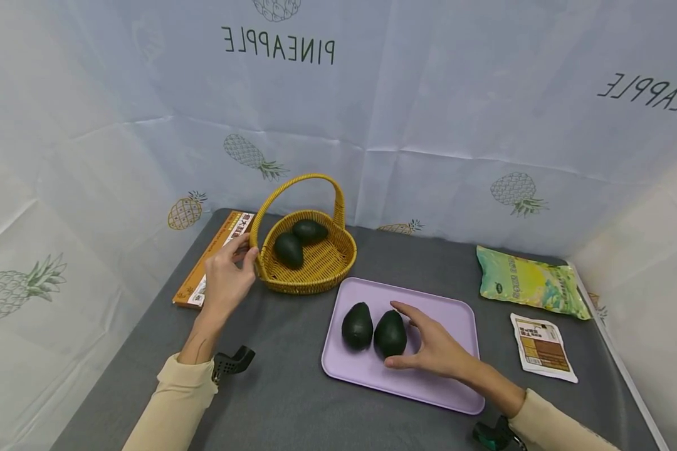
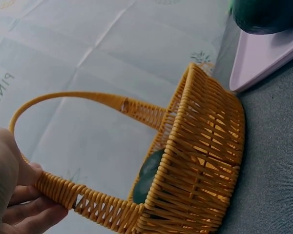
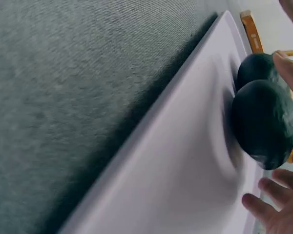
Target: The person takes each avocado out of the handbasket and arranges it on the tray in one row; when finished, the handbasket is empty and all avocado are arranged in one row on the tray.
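Note:
A yellow wicker basket with two dark green avocados inside stands at the back left. My left hand pinches the left side of its handle between thumb and fingers. On a lilac tray lie two more avocados side by side, the left one close to the right one. My right hand is at the right one, thumb and fingers spread around its right side. In the right wrist view the fingers are apart beside that avocado; contact cannot be told.
An orange box lies left of the basket, partly behind my left hand. At the right of the grey table are a green and yellow packet and a small white and brown packet. A pineapple-print cloth hangs behind.

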`<state>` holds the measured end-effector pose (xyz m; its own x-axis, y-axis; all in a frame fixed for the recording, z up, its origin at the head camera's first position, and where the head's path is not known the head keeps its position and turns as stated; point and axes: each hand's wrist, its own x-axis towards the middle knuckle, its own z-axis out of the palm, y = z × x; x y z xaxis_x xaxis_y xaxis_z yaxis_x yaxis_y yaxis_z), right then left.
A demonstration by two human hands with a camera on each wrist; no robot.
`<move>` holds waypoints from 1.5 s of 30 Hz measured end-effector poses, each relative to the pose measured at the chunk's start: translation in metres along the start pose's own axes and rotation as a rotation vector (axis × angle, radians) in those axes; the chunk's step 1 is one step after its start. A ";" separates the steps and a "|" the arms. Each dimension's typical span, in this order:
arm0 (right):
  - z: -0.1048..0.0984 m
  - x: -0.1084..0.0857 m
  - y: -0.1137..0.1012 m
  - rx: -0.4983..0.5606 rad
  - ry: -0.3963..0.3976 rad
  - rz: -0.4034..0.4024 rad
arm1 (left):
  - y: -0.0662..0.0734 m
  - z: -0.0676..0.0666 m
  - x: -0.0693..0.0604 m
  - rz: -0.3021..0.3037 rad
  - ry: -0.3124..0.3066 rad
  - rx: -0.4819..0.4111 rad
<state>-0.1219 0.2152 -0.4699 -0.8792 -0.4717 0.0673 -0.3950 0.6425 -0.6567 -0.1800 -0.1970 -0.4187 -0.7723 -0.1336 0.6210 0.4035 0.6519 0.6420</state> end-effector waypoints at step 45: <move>0.019 0.280 -0.114 -0.270 -0.549 -0.184 | 0.004 0.000 0.000 -0.026 -0.012 0.019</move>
<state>-0.3181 -0.0016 -0.3910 -0.5541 -0.7838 -0.2805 -0.6430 0.6170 -0.4538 -0.1786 -0.1945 -0.4163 -0.7884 -0.1420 0.5986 0.3735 0.6626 0.6492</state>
